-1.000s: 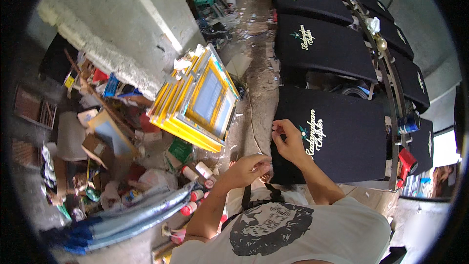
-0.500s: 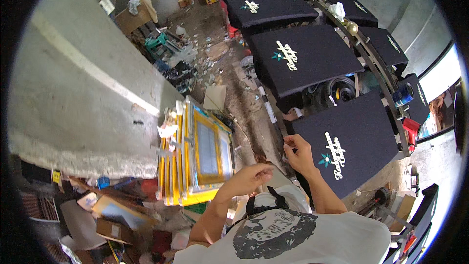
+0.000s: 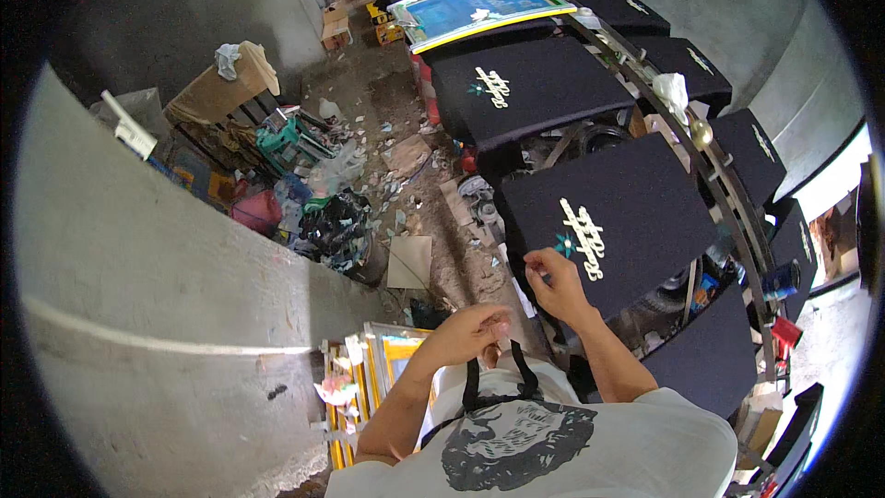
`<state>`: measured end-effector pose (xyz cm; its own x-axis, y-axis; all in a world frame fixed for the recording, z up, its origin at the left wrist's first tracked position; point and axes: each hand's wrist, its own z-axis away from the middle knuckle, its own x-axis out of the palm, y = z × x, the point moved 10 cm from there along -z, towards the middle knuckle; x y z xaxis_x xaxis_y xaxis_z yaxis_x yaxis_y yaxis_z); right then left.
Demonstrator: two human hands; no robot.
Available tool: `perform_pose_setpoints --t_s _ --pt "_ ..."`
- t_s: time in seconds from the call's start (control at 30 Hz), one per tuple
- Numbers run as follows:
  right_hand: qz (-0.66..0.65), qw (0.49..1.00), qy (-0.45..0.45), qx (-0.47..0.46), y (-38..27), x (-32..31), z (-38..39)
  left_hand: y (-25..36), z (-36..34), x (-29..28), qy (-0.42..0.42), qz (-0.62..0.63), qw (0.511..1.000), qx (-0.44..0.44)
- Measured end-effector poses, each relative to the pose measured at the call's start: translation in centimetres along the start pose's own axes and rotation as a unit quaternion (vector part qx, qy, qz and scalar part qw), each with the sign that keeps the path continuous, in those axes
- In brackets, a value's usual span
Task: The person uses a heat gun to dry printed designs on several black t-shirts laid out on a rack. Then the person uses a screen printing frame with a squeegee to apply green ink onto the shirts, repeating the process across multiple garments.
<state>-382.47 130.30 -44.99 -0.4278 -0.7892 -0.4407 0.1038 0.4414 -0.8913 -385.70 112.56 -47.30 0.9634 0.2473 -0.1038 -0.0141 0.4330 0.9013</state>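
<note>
My left hand (image 3: 463, 339) is raised in front of my shirt, its fingers curled in toward the thumb. To its right, my right hand (image 3: 558, 288) has its fingertips drawn together in a pinch. Whatever either hand might hold is too small or hidden to make out. The right hand overlaps the left edge of a black fabric panel (image 3: 645, 198) in view; contact cannot be judged. That panel carries a cream lettered print (image 3: 586, 242) with a teal star shape. Beyond it lies another printed black panel (image 3: 544, 74).
A screen-printing frame (image 3: 489, 11) with blue mesh rests across the far panels. A metal rail (image 3: 728, 186) runs along the right, with a blue can (image 3: 782, 278). Yellow-edged frames (image 3: 361, 397) lean by the concrete wall (image 3: 212, 332). Litter and a cardboard sheet (image 3: 409, 263) cover the floor.
My view has moved forward along the row of panels; the stacked frames and near panel have slid lower. Both hands keep almost the same pose and place before me.
</note>
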Motion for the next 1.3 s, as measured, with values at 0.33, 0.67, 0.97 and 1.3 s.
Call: perform_pose_setpoints --t_s 0.33,0.67,0.97,1.3 --pt "-0.039 0.999 0.011 0.023 5.5 7.6 -21.6 0.5 -13.0 -20.9 -0.013 -0.044 0.998 0.035" --pt "-0.002 0.999 0.023 0.049 7.6 14.7 -49.1 1.9 -25.9 -49.4 0.033 -0.084 0.995 0.048" --pt "-0.047 0.981 0.108 0.152 15.2 20.5 -69.0 3.8 -40.1 -70.5 0.029 -0.096 0.994 0.031" --pt "0.029 0.862 0.387 0.327 31.3 21.8 -85.0 9.0 -67.1 -93.2 0.007 -0.046 0.986 0.161"
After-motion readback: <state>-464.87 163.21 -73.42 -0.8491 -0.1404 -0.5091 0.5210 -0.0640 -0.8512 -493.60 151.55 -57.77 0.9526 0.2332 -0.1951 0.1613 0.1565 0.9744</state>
